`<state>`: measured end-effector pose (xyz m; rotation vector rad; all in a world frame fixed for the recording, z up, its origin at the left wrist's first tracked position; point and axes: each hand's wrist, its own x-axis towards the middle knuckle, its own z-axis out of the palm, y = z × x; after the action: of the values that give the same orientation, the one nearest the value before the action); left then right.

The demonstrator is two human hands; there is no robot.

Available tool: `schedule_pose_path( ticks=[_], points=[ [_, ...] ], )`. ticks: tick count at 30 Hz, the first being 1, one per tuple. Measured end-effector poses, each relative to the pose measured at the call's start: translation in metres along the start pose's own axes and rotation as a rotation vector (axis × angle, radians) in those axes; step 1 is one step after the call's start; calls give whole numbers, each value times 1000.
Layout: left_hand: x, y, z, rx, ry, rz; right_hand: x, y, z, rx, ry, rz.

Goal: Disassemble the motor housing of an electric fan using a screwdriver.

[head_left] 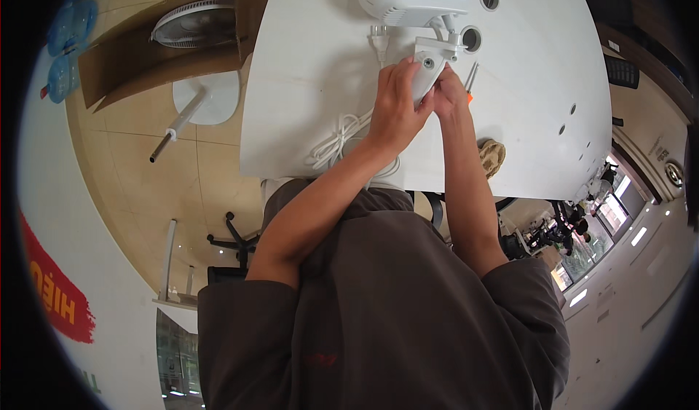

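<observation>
A white fan motor unit [411,6] lies on the white table in front of me, and its white neck piece [425,82] points toward me. My left hand [397,111] is closed around the left side of that neck piece, thumb toward its near end. On the other side, my right hand [449,93] has its fingers bent against the piece, with the fingertips partly hidden. A metal-shafted tool with an orange handle [470,98] lies just beyond my right wrist, partly covered by it. The fan's white plug [378,40] rests left of the neck.
A bundled white cord [333,148] lies near the table's front edge. Right of my right forearm sits a brown crumpled item [492,158]. The table [539,82] has round holes. On the floor at left are an open cardboard box [131,71] with a fan grille and a round-based fan stand [211,104].
</observation>
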<state>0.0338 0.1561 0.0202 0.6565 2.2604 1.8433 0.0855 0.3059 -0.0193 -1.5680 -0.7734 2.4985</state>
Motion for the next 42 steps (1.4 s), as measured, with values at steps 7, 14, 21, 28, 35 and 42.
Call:
schedule_pose_path(
  ticks=[7, 14, 21, 28, 35, 42],
  points=[
    [-2, 4, 1, 39, 27, 19, 4, -1, -7, 43, 60, -48],
    [-5, 1, 1, 26, -32, -6, 4, 0, -16, 39, -88, -9],
    [-1, 4, 2, 12, -26, -8, 11, -1, -29, 129, -211, 174],
    [-1, 2, 2, 9, -26, -6, 15, -3, -26, 248, -452, 332],
    [-2, 2, 0, 2, -10, -7, 1, 3, -22, 285, -335, 251],
    [-2, 2, 1, -3, -9, -6, 16, -3, -35, 135, -433, 234]
  ],
)
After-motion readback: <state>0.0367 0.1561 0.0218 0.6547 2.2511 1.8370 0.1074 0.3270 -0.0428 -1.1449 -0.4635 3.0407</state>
